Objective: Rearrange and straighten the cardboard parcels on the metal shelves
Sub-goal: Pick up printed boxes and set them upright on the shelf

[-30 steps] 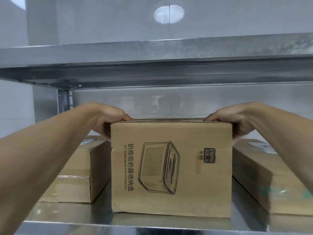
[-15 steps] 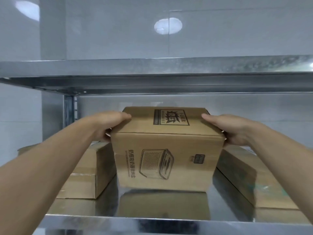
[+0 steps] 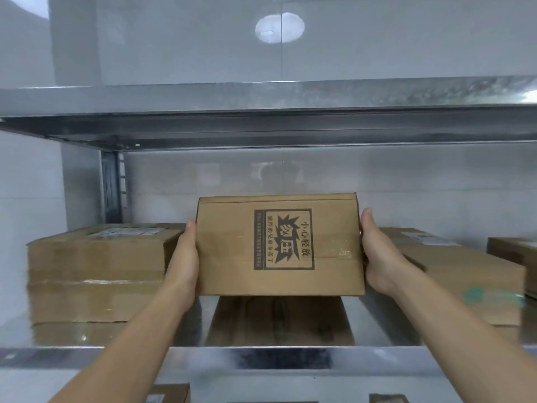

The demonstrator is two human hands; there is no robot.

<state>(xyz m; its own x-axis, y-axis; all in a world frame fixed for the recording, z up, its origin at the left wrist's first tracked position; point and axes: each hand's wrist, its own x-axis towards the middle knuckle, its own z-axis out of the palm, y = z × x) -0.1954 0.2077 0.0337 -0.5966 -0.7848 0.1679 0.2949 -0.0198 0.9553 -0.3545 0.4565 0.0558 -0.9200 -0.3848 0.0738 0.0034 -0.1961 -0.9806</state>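
A cardboard parcel (image 3: 279, 245) with a black printed warning panel on the face turned toward me is held up in the middle of the metal shelf (image 3: 261, 356), its lower edge off the surface. My left hand (image 3: 186, 257) grips its left side and my right hand (image 3: 374, 257) grips its right side, thumbs on the near face. A taped cardboard parcel (image 3: 98, 274) lies on the shelf to the left. Another flat parcel (image 3: 465, 274) with a white label lies to the right.
An upper metal shelf (image 3: 267, 112) runs overhead, close above the parcels. A further box (image 3: 514, 254) sits at the far right edge. Box tops (image 3: 171, 394) show on a lower level. A tiled wall stands behind, and a shelf post (image 3: 112, 187) at the back left.
The middle parcel was upright on the shelf with its picture side toward me; both hands have tipped it toward me and lifted it, so its warning-print top now faces me.
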